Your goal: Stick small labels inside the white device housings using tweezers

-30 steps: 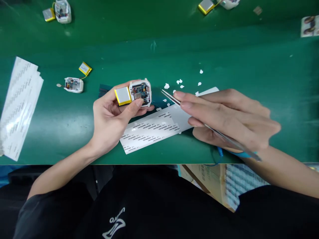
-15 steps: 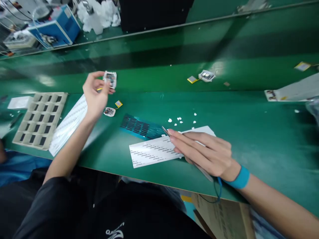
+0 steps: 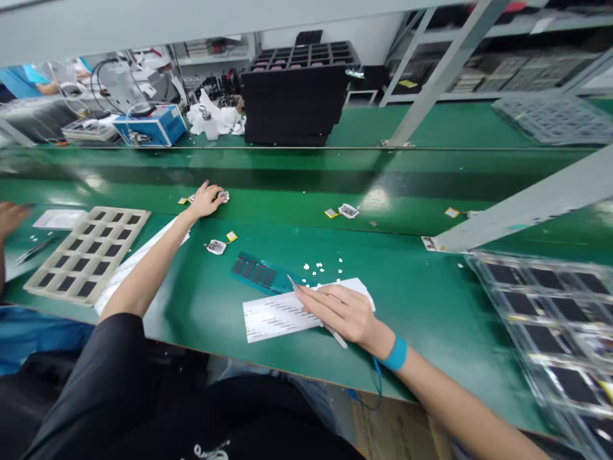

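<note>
Far out on the raised green strip, my left hand (image 3: 205, 200) has its fingers on a small white-framed electronic unit (image 3: 223, 197), partly covered. A yellow-edged battery (image 3: 182, 200) and a bit of another white unit show beside that hand. My right hand (image 3: 342, 311) pinches metal tweezers (image 3: 336, 336) whose tip points left. Under it lies a white printed sheet (image 3: 272, 317). Just beyond is a teal strip of black pieces (image 3: 253, 271), with small white scraps (image 3: 319, 265) alongside. Between my hands sits another unit (image 3: 216, 246) wired to a battery (image 3: 232, 236).
At left are a beige compartment tray (image 3: 96, 254) and a co-worker's hand (image 3: 10, 218). A unit (image 3: 348, 210) lies on the strip. Clear trays (image 3: 546, 319) and a slanted white post (image 3: 517, 207) stand right. Behind are black trays (image 3: 292, 105) and a blue box (image 3: 160, 124).
My view has tilted up, showing the shelf behind and trays at right. My left hand, which held a unit up, is now down on the strip. The right hand still holds the tweezers over the sheet.
</note>
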`<state>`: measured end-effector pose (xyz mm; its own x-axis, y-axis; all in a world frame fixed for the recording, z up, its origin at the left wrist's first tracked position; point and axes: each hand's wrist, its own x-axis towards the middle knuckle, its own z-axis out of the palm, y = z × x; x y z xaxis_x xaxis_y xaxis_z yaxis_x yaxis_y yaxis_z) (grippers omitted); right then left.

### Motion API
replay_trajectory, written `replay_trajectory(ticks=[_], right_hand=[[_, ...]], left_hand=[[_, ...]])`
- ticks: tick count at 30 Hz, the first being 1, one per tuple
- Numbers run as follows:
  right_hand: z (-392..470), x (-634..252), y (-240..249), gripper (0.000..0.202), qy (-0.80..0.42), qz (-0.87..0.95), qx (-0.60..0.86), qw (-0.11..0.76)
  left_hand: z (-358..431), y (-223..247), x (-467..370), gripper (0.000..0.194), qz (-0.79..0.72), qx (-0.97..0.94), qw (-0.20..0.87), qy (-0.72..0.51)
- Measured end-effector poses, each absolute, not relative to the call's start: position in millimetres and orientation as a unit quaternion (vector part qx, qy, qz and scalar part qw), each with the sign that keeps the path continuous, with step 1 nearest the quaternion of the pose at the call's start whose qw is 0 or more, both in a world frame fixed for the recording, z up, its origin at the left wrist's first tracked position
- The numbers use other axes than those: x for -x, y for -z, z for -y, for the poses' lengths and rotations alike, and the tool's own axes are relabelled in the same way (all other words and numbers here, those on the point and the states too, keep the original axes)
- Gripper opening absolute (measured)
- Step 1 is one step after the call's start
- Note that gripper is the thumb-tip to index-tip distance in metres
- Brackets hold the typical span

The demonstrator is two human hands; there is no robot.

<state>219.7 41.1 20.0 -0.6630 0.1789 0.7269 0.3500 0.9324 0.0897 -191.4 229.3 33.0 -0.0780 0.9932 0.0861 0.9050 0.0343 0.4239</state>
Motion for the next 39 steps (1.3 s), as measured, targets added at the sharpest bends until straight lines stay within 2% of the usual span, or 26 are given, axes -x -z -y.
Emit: replay_trajectory(ticks=[4,9,12,14,17,21,24,29,35,39], right_hand=[[-49,-222,-26,0.022,0.124,0.875,0.179,0.433],[-64,-217,-51,0.026,0.164,0.829,0.229,0.482],[-63,-190,-56,0.023,0.135,0.826,0.252,0.485],[-60,-167,-53,0.022,0.115,0.831,0.266,0.475],[-59,-145,-41,0.028,0.071,0.843,0.3,0.442],[-55,-144,-18,0.027,-0.038,0.863,0.36,0.353],[-49,-148,-6,0.018,-0.055,0.859,0.358,0.361],[-40,-145,-2,0.008,-0.016,0.837,0.366,0.406],[-30,-147,-12,0.023,0.019,0.838,0.379,0.393],[-27,-151,-17,0.02,0.067,0.853,0.363,0.369]], left_hand=[[-218,-45,186,0.031,-0.727,-0.592,0.175,-0.3],[-145,-44,137,0.032,-0.639,-0.54,0.285,-0.468],[-94,-34,96,0.061,-0.541,-0.552,0.42,-0.476],[-69,-27,76,0.071,-0.494,-0.55,0.495,-0.457],[-49,-19,61,0.072,-0.454,-0.525,0.571,-0.438],[-39,-12,57,0.057,-0.401,-0.463,0.653,-0.446],[-33,-10,57,0.044,-0.374,-0.47,0.657,-0.454],[-23,-11,54,0.016,-0.366,-0.518,0.573,-0.518],[-7,-17,51,0.029,-0.376,-0.551,0.532,-0.522],[-3,-15,51,0.03,-0.382,-0.561,0.517,-0.522]])
